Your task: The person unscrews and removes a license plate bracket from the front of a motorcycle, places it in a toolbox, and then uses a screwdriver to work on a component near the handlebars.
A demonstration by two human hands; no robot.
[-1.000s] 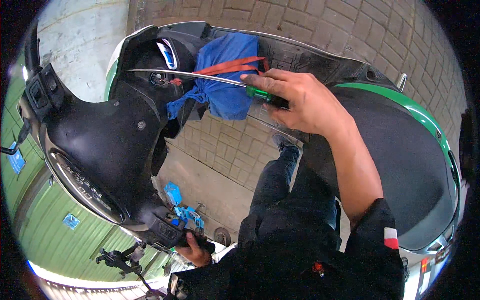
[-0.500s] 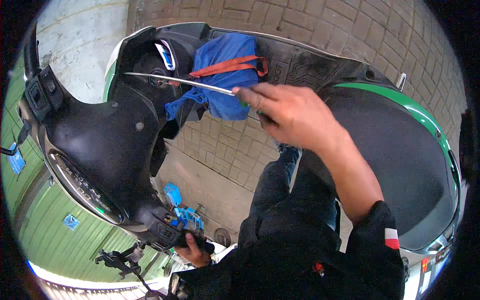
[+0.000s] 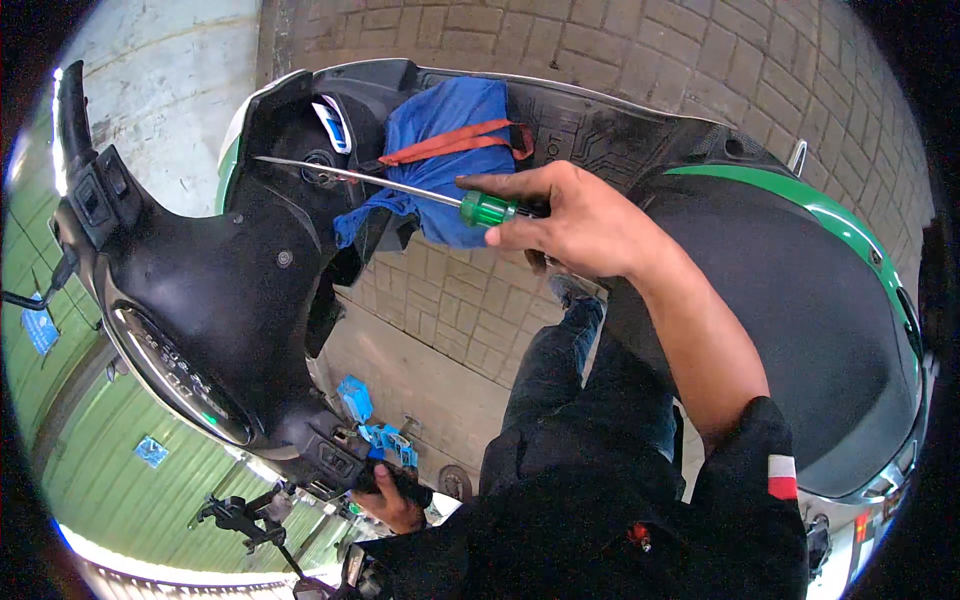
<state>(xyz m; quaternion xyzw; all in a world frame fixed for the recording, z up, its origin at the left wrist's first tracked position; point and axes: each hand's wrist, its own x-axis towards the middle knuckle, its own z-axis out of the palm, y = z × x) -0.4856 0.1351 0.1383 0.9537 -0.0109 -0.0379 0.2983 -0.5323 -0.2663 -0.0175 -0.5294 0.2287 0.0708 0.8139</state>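
Note:
In my right hand [image 3: 575,215] is a long screwdriver [image 3: 489,208] with a clear green handle, gripped between thumb and fingers. Its thin metal shaft points left across the scooter, the tip in front of the inner panel near the round ignition lock [image 3: 320,168]. My left hand [image 3: 393,500] is closed round the black handlebar grip [image 3: 410,487] at the lower left, thumb on top. Below the shaft and just left of my right hand, a blue cloth bag [image 3: 450,165] with a red strap [image 3: 450,145] hangs against the scooter.
The scooter's dark seat [image 3: 780,300] with green trim lies to the right, its dashboard [image 3: 180,370] to the left. A phone holder [image 3: 245,520] juts from the near handlebar. Blue boxes [image 3: 370,420] stand on the floor beyond it. Brick paving [image 3: 440,300] shows between.
My right hand's fingers have shifted along the screwdriver, so the green handle now shows. The scooter's front appears slightly lower and further right in view. My left hand stays on the grip.

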